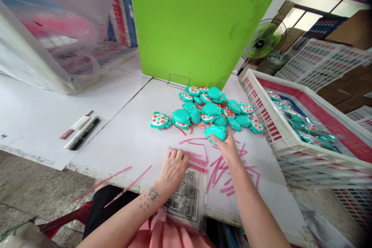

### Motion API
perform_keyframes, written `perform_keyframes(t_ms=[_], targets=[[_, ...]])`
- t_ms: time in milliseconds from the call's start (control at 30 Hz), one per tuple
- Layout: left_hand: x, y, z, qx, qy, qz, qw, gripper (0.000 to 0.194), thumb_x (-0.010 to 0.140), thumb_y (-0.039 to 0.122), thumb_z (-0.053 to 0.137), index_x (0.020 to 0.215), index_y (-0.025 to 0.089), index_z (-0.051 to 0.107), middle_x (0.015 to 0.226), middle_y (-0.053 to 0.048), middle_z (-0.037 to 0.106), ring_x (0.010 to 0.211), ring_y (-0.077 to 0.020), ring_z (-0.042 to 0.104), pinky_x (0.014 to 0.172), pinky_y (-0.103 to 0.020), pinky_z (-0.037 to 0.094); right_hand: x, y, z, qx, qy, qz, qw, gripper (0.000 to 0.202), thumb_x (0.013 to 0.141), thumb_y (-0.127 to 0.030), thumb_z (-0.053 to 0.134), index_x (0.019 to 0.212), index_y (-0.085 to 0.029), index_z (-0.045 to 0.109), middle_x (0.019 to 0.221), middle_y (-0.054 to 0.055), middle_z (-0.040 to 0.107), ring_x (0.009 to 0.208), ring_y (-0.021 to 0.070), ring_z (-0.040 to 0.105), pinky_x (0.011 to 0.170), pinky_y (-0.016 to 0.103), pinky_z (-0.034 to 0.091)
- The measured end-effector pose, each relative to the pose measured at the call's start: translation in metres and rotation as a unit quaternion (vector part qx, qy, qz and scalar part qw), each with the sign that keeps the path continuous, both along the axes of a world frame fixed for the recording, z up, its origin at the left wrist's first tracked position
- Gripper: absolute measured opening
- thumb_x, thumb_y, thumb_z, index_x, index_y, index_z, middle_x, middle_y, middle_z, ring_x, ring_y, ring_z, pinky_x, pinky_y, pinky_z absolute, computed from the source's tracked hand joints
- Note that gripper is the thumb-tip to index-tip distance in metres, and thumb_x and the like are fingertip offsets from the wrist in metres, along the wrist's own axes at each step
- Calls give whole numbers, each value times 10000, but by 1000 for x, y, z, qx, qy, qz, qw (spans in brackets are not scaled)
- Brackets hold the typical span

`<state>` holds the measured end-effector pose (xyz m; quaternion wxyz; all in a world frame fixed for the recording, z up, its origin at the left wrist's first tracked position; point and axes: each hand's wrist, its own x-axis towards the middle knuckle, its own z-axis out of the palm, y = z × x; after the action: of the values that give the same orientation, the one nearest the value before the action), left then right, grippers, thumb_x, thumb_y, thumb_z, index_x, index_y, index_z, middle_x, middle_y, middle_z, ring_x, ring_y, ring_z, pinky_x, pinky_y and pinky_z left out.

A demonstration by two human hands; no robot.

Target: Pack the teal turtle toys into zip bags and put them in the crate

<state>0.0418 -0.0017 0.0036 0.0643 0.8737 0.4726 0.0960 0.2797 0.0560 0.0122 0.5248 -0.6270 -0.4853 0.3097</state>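
My left hand (175,166) rests, fingers curled, on the upper end of a clear printed plastic bag (186,197) at the table's front edge. Whether it pinches the film is hidden. Further right, my right hand (223,142) grips a teal animal-shaped toy (215,132) at the near side of a pile. Several similar toys (210,109) with orange cords lie behind it, some showing white faces with coloured buttons. One toy (159,120) lies at the pile's left end. Pink strips (219,166) are scattered on the white table around my hands.
A green board (197,23) stands behind the pile. At the right, a white crate (279,131) holds bagged teal toys (302,120). Pens (85,133) and a red-and-white item (76,124) lie on the left. A fan (263,40) and stacked crates stand behind.
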Motion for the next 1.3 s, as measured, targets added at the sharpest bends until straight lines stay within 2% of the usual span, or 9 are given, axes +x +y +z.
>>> perform_keyframes(t_ms=[100,200,433,667,767,867,1000,1133,1300], targets=[[0,1,0,-5,-6,2,1000,123,933,297,535,945,186,586,986,-70,571,931,-268,519,787,-417,445,0,-19,3,-29,208,-16,977,651,624,-418,825,1147,-243,477,1017,41,663,839,239,672,694,397,565],[0,4,1,-10,-16,0,1000,121,930,276,541,985,174,577,1010,-74,570,935,-260,518,796,-400,451,-5,-36,10,-23,253,-33,967,608,650,-404,823,1143,-257,499,1070,39,666,886,233,678,707,378,578],[1,7,1,23,-6,7,1000,125,933,287,528,949,174,578,961,-77,568,899,-269,512,802,-428,436,-13,-68,28,-48,171,121,977,458,754,-368,772,1143,-207,593,1011,54,694,899,218,664,844,377,552],[-4,2,-6,4,-111,-34,993,108,955,170,460,1003,163,556,955,-63,592,897,-237,500,830,-388,412,-1,-89,36,-154,109,291,938,470,725,-305,803,1142,-203,611,976,27,661,847,176,624,737,283,538],[-4,2,-6,18,-134,-54,989,243,975,231,437,1195,160,511,1007,-72,605,922,-242,505,850,-403,397,-7,-86,32,-125,127,272,946,504,767,-331,763,1221,-220,577,1100,53,654,944,201,625,807,318,538],[-5,1,-5,28,-112,-98,988,221,972,210,429,1152,187,555,974,-59,605,891,-237,495,832,-407,383,-21,-74,26,-66,116,215,967,562,833,-357,685,1345,-237,489,1280,77,592,1118,233,582,965,384,486],[-6,1,-5,29,-124,-120,985,229,949,156,467,1133,227,583,939,-35,608,869,-216,487,820,-390,370,-33,-56,15,-57,8,196,979,635,836,-389,671,1404,-222,442,1408,87,500,1279,259,476,1076,420,398],[-7,2,-5,55,-168,-89,980,194,953,328,503,866,197,616,830,-33,594,811,-209,483,776,-378,389,-46,-49,9,-64,-33,222,972,535,924,-472,539,1396,-230,469,1390,88,526,1254,240,509,1065,419,409],[-7,0,0,86,-252,-85,960,156,947,323,518,935,186,594,1139,-89,592,1052,-243,510,914,-425,430,-69,-47,9,-36,-135,301,943,481,950,-564,427,1184,-225,677,1310,93,592,1274,255,487,1114,454,348]])
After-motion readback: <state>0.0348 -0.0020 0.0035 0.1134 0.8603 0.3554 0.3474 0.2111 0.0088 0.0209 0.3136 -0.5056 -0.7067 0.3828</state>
